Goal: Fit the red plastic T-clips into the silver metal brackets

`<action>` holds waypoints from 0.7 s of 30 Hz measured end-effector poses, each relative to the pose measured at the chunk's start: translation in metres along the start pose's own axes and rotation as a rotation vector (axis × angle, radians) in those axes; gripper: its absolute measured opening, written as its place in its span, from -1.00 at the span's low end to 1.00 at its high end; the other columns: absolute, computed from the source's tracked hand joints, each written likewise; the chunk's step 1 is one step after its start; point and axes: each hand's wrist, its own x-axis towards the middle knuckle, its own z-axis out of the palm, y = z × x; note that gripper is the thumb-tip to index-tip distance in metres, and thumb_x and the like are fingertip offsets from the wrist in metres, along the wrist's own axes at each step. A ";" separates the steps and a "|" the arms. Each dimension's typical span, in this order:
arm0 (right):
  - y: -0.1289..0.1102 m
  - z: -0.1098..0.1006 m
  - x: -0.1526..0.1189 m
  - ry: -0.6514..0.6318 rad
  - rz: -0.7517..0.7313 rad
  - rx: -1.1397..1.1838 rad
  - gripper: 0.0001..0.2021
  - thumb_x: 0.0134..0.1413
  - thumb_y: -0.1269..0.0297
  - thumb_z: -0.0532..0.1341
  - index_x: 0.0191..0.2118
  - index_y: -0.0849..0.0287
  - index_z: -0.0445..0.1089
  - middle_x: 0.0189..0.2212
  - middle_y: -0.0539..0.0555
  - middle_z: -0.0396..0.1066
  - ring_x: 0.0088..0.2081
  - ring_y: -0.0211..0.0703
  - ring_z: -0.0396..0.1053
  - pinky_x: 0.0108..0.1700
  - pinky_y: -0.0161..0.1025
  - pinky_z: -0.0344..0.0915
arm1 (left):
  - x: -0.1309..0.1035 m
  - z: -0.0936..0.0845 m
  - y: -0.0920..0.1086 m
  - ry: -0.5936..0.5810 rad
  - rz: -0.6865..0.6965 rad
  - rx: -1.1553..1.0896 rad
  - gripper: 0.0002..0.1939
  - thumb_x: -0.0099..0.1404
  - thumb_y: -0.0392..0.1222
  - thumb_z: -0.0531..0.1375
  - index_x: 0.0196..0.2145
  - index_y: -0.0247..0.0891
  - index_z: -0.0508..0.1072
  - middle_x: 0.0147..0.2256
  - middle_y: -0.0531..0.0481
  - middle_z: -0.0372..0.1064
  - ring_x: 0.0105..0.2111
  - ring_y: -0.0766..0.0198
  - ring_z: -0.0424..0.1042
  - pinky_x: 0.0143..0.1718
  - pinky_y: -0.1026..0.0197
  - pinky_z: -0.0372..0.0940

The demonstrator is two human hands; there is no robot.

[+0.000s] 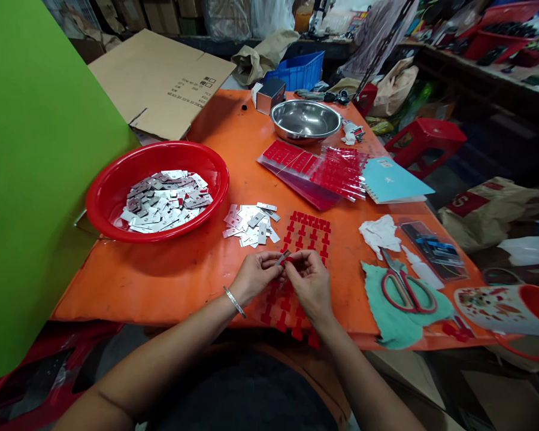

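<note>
My left hand [257,274] is closed on a small flat metal plate [282,257], with a bracelet at its wrist. Fingertips of my right hand [311,281] pinch a small red piece against the same plate; the fingers partly hide it. Under and around both hands lies a sheet of red T-shaped stickers [312,230], reaching to the table's front edge. Just beyond my left hand is a loose pile of metal plates [254,224]. Farther left, a red basin [101,197] holds many more of these plates.
On the orange table [170,287] stand a steel bowl [305,123], red sticker sheets in plastic [314,170] and a blue notebook [393,179]. At right, scissors [404,287] rest on a green cloth [381,323] beside a white mug [498,305]. A green panel [40,179] borders the left.
</note>
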 end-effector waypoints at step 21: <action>-0.013 -0.003 0.005 0.070 -0.090 -0.093 -0.93 0.03 0.28 0.18 -0.40 0.14 0.30 -0.36 0.03 0.24 -0.34 -0.20 0.29 -0.43 -0.29 0.37 | -0.006 0.007 -0.005 0.086 0.097 0.044 -0.85 0.09 -0.28 0.25 -0.33 -0.37 0.49 -0.48 -0.03 0.46 -0.51 0.34 0.44 -0.40 0.31 0.37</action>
